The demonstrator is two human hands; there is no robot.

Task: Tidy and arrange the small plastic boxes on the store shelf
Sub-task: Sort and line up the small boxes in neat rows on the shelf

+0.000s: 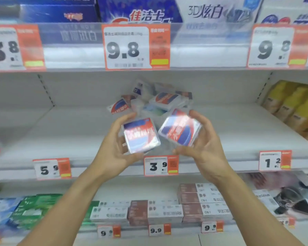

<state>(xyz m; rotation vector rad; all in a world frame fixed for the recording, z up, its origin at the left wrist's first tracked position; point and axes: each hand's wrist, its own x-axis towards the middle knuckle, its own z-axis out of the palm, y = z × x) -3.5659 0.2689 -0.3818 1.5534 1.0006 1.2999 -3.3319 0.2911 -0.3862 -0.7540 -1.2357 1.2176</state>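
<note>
Each hand holds one small clear plastic box with a red, white and blue label, above the front edge of the middle shelf [60, 135]. My left hand [112, 148] grips the left box [140, 135] from its left side and underneath. My right hand [206, 139] grips the right box [180, 128], which is tilted. The two boxes are close together at the centre. Behind them, a loose heap of several similar boxes [155, 100] lies jumbled at the back of the shelf, some tipped on edge.
Yellow packets [295, 107] stand at the shelf's right end. Price tags [160, 166] line the shelf's front edge. Toothpaste cartons [140, 13] fill the shelf above; white, brown and green cartons [167, 208] fill the shelf below. The view is motion-blurred.
</note>
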